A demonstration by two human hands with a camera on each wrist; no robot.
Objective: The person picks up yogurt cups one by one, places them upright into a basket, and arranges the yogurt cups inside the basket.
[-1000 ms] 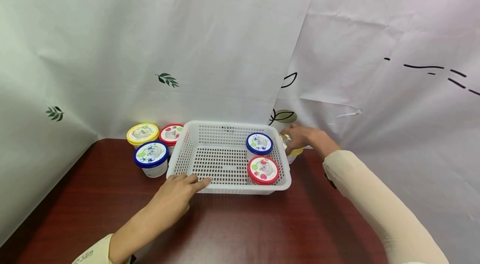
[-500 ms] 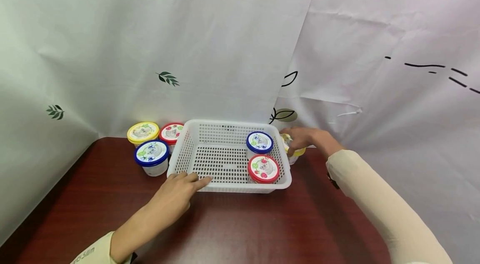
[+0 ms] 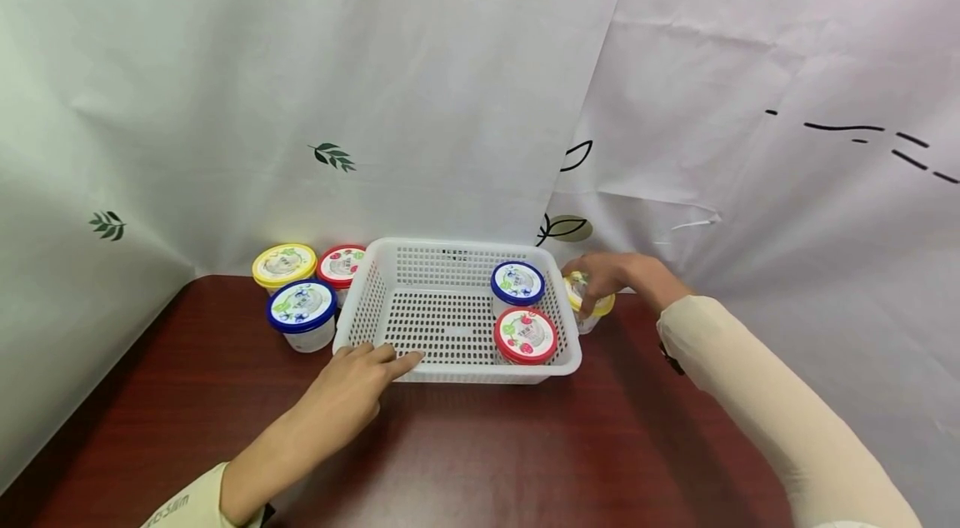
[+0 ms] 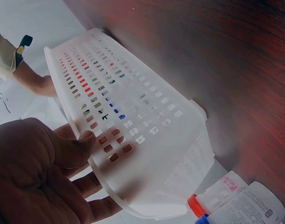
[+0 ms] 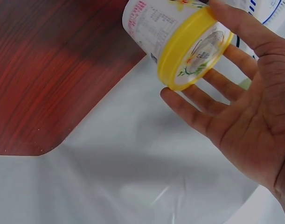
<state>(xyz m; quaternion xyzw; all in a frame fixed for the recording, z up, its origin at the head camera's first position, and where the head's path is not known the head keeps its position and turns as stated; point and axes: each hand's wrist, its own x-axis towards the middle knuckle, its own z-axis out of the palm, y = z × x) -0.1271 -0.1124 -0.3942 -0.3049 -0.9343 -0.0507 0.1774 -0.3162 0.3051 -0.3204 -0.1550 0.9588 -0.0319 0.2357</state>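
In the head view, my left hand [image 3: 352, 382] is at the front left corner of a white plastic basket [image 3: 457, 376]. The left wrist view shows its thumb against the basket's outer wall and its other fingers over the rim. Inside the basket's right end stand a blue-lidded tub [image 3: 517, 284] and a red-lidded tub [image 3: 525, 336]. My right hand [image 3: 611, 274] reaches past the basket's right side to a yellow-lidded tub [image 5: 193, 51]. Its thumb and fingertips span the edge of the yellow lid, the palm apart from it. The hand partly hides this tub in the head view.
Left of the basket stand three more tubs, one yellow-lidded [image 3: 285, 264], one red-lidded [image 3: 342, 265] and one blue-lidded [image 3: 302, 305]. A pale printed cloth [image 3: 450, 95] hangs behind the dark red wooden table [image 3: 480, 453].
My right hand has shifted slightly right over the yellow-lidded tub, and more of its lid shows. The left hand and the basket stay in place.
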